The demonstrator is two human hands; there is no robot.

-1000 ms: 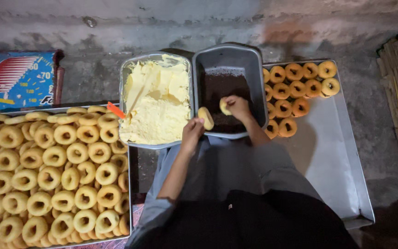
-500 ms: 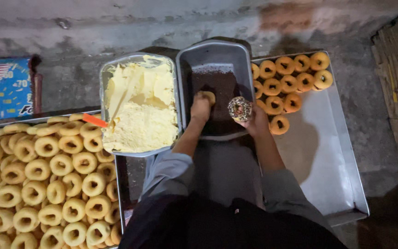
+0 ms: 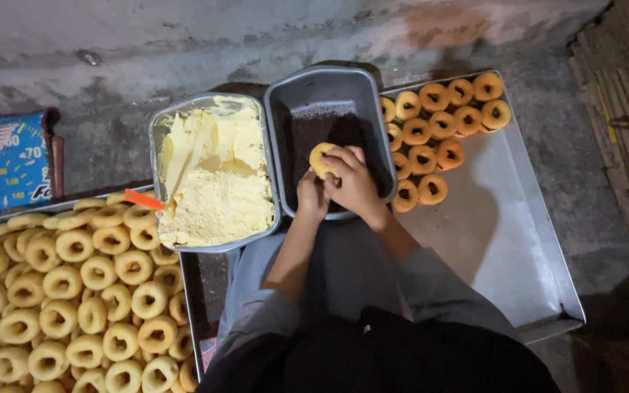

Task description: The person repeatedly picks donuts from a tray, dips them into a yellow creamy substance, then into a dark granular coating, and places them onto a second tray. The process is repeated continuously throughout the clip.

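Concrete floor, metal pans — both hands over dark-crumb pan, right w/ fingers round a doughnut, left clenched.

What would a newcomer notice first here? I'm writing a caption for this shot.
The heap of plain ring doughnuts filling the tray at lower left, then the pan of pale yellow cream at centre. Beside it, the right hand holds a doughnut over the pan of dark topping, the left hand close by.

Plain golden doughnut held over dark sprinkles in grey metal tin, ring face down.
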